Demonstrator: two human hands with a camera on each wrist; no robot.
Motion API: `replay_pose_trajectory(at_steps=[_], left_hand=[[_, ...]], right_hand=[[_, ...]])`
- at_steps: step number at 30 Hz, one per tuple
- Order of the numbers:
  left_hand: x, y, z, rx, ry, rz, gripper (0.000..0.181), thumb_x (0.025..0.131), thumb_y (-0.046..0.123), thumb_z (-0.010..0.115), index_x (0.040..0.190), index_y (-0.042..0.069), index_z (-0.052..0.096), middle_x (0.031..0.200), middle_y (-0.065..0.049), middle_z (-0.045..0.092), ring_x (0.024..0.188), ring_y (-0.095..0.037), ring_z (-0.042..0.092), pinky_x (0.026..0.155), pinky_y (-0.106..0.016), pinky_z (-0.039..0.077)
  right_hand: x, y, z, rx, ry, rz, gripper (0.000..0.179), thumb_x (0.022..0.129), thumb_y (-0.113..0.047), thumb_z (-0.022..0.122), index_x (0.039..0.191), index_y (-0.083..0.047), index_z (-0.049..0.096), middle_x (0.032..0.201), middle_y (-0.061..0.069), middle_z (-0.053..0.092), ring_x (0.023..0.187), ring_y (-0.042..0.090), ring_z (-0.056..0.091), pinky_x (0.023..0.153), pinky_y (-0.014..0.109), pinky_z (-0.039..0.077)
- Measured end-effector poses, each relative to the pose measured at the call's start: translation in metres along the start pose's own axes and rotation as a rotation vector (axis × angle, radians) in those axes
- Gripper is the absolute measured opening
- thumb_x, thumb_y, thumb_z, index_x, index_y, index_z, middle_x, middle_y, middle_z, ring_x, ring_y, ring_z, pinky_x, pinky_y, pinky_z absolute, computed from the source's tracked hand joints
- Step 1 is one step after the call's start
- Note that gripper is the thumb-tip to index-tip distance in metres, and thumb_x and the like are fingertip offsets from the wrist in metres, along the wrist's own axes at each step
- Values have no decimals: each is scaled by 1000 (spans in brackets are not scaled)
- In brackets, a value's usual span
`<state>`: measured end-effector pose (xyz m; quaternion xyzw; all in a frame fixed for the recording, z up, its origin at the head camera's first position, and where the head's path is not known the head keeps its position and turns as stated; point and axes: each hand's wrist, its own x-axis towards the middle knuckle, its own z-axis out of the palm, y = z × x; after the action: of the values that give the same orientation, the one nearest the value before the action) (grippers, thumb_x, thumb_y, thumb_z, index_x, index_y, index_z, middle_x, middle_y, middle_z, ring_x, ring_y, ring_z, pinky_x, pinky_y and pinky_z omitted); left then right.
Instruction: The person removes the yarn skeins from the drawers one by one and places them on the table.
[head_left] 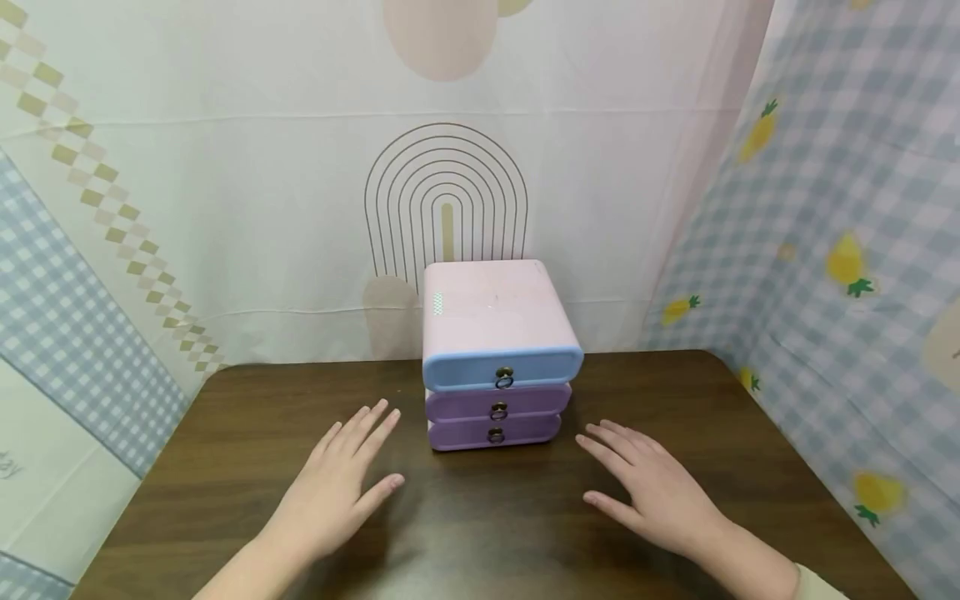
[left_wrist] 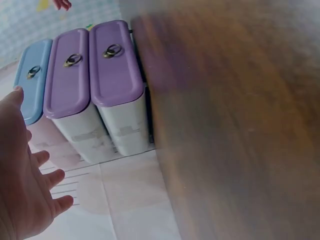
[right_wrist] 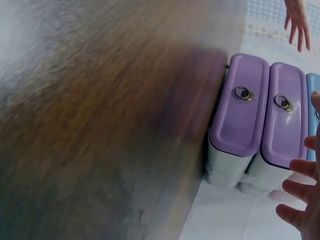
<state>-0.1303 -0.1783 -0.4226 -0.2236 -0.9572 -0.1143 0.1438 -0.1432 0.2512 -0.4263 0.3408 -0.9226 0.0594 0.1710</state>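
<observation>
A small chest of drawers [head_left: 495, 308] stands at the back of the table, with a pink top, a blue upper drawer [head_left: 465, 372] and two purple drawers [head_left: 457, 433] below. Each drawer front carries a bronze ring pull [head_left: 496, 435]. To the left of the chest, my left hand [head_left: 330, 492] hovers with fingers spread and holds nothing. My right hand [head_left: 652, 483] is likewise spread on the right side, apart from the chest. In the left wrist view the three drawer fronts [left_wrist: 115, 70] appear sideways; in the right wrist view my fingers partly cover the blue drawer [right_wrist: 312, 120].
The dark brown wooden table [head_left: 480, 533] reaches back to a pale patterned curtain [head_left: 285, 208]. On the right hangs a blue checked cloth [head_left: 832, 183] with yellow fruit prints. Another checked cloth [head_left: 75, 300] hangs at the left.
</observation>
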Motion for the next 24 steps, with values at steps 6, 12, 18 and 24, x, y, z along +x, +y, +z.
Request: replay_pose_trajectory(at_steps=[6, 12, 18, 24], left_hand=[[9, -2, -4, -107, 47, -21, 74, 100, 53, 49, 160, 25, 17, 165, 2, 17, 147, -27, 26, 115, -52, 23], [20, -3, -11, -239, 56, -58, 71, 102, 48, 48, 161, 26, 13, 164, 1, 17, 146, -29, 27, 113, -58, 25], [33, -4, -17, -355, 70, -105, 67, 104, 45, 46, 160, 33, 10, 164, 3, 20, 147, -28, 26, 113, -58, 25], [49, -6, -19, -496, 92, -149, 62, 105, 44, 42, 159, 35, 13, 162, -3, 24, 145, -32, 29, 110, -60, 29]], right_hand=[[7, -6, 2, 36, 37, 0, 65, 92, -51, 65, 147, -20, 48, 145, 1, 51, 135, 26, 45, 106, 48, 38], [14, -12, 5, 66, 56, 11, 63, 93, -51, 64, 146, -22, 49, 144, 0, 52, 133, 25, 47, 104, 50, 41], [25, -22, 4, 100, 72, 31, 59, 93, -48, 65, 144, -23, 52, 141, 0, 55, 128, 23, 50, 102, 48, 43], [38, -31, 4, 136, 120, 46, 56, 92, -42, 69, 141, -18, 56, 136, 1, 59, 124, 20, 54, 99, 44, 46]])
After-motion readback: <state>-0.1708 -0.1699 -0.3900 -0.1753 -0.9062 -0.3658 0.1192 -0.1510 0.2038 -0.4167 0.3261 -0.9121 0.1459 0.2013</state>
